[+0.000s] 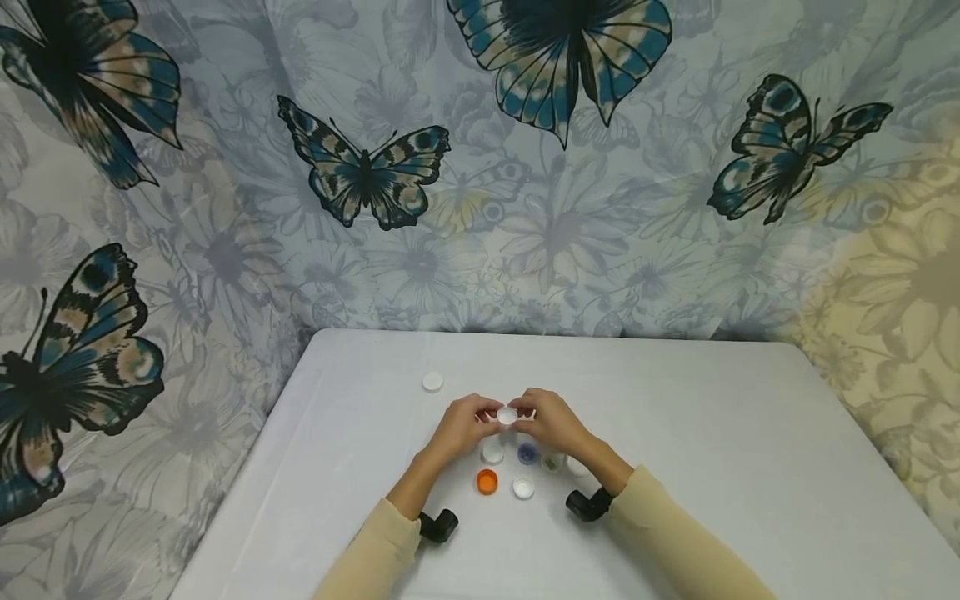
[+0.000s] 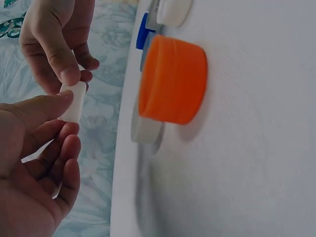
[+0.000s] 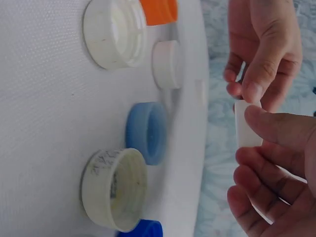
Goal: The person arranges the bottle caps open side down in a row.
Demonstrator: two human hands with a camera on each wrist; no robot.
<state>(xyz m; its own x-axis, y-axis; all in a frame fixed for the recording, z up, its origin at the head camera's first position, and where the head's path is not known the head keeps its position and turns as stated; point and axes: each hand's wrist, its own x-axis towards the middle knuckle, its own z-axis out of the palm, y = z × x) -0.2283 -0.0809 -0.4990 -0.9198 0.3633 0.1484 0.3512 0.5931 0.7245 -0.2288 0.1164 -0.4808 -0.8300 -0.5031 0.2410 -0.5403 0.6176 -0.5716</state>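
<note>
A small white bottle cap (image 1: 507, 415) is held up above the table between both hands. My left hand (image 1: 467, 427) pinches it from the left with thumb and fingers. From the other side my right hand (image 1: 553, 423) pinches the same cap. In the left wrist view, the white cap (image 2: 74, 101) appears edge-on with both thumbs on it. Below the hands lie an orange cap (image 1: 487, 481), a white cap (image 1: 523, 487), another white cap (image 1: 492, 452) and a bluish cap (image 1: 527, 453). An off-white cap with dark print (image 3: 98, 192) shows in the right wrist view.
One more white cap (image 1: 432, 382) lies apart, farther back on the white table (image 1: 675, 400). A dark blue cap (image 3: 148, 229) sits by the printed one. Black wrist devices (image 1: 439, 526) are on both forearms. Butterfly-patterned cloth (image 1: 570, 250) hangs behind the table.
</note>
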